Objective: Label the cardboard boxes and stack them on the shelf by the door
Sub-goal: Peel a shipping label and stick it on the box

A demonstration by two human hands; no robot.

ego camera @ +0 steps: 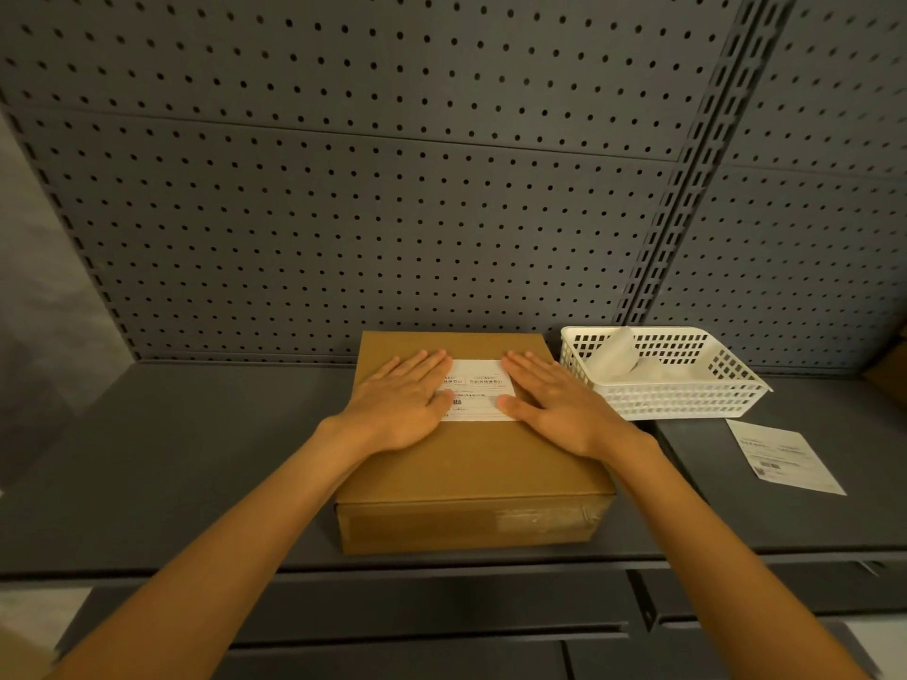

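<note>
The left hand (402,403) is lying flat with straight fingers on the top of the cardboard box (471,463), and it is pressing down the left end of the white label (475,391); it is grasping nothing. The right hand (554,404) is doing the same on the right end of the label, palm down, fingers straight and together, also holding nothing. The label is sitting on the far half of the box top, between the two hands, with its printed lines and a small barcode showing. The box itself is resting on the dark shelf (196,458), close to the pegboard wall (392,188) behind it. Just to the right of the box a white basket (736,400) is standing, with a roll of labels (613,355) leaning inside it. Further right of the box, nearer to the front edge, a loose sheet (785,456) is lying flat on the shelf. In my judgement the labelling step is nearly finishing: the hands are smoothing the label. The next move is probably asking both hands to leave the top, take the box by its sides, and carry it to the stacking place, which is not visible here.
</note>
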